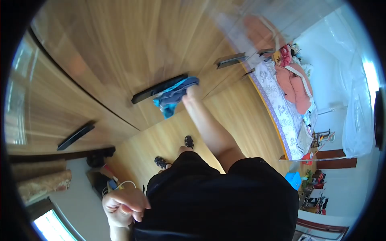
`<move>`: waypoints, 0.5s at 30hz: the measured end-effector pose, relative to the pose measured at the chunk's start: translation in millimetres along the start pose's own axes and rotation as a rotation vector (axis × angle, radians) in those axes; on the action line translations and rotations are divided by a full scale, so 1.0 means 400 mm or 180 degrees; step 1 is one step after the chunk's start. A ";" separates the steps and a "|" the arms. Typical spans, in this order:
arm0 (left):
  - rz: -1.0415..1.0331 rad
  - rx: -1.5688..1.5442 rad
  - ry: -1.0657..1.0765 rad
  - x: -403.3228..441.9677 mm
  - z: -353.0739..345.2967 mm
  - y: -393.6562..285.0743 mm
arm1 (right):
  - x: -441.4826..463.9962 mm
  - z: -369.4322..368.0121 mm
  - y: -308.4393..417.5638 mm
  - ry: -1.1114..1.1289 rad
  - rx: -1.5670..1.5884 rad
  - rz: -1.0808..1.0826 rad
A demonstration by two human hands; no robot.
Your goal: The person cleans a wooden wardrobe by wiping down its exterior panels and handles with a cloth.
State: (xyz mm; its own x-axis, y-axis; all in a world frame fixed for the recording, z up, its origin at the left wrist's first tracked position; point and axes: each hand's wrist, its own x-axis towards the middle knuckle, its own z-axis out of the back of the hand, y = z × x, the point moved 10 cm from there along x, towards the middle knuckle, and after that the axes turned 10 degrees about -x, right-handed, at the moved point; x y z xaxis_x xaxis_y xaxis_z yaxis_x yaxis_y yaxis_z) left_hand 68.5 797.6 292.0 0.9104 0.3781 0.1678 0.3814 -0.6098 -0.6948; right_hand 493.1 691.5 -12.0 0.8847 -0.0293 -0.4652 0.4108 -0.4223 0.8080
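Observation:
My right hand (192, 94) is stretched out to the wooden wardrobe front (132, 36). A crumpled blue cloth (175, 94) is in it, dark blue with brighter blue parts, lying along a long black door handle (155, 90). The hand is a little blurred and its fingertips are hidden behind the cloth. Low on the left, my left hand (124, 207) hangs beside my dark shirt with its fingers curled into a loose fist. Nothing shows in that fist.
More black handles (76, 135) sit on the wardrobe doors to either side. At right stands a bed (277, 104) with a patterned cover and pink bedding (295, 86). A blue box (293, 180) is beyond the bed's end. Shoes (189, 141) are on the wooden floor.

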 end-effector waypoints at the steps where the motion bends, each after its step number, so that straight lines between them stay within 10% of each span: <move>1: -0.0065 0.0212 -0.0289 -0.026 0.039 -0.001 | 0.019 0.019 0.116 0.0091 0.0039 0.0535; 4: -0.0474 0.0531 -0.0858 -0.091 0.136 -0.006 | -0.018 0.030 0.458 0.0505 0.0248 0.1811; 9: -0.0780 -0.0148 -0.1097 -0.139 0.197 0.025 | -0.090 0.076 0.847 -0.1100 -0.3140 0.5013; 15: -0.0879 0.0043 -0.1512 -0.036 0.135 0.119 | 0.128 0.300 1.094 -0.1937 -0.2028 0.4580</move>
State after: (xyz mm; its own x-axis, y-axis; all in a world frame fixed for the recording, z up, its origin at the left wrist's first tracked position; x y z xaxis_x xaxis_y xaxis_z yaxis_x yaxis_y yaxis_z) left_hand 64.7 800.9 218.7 0.6031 0.7976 0.0132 0.5908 -0.4355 -0.6791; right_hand 691.7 396.5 274.5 0.4489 -0.4221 0.7876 -0.4447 0.6590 0.6066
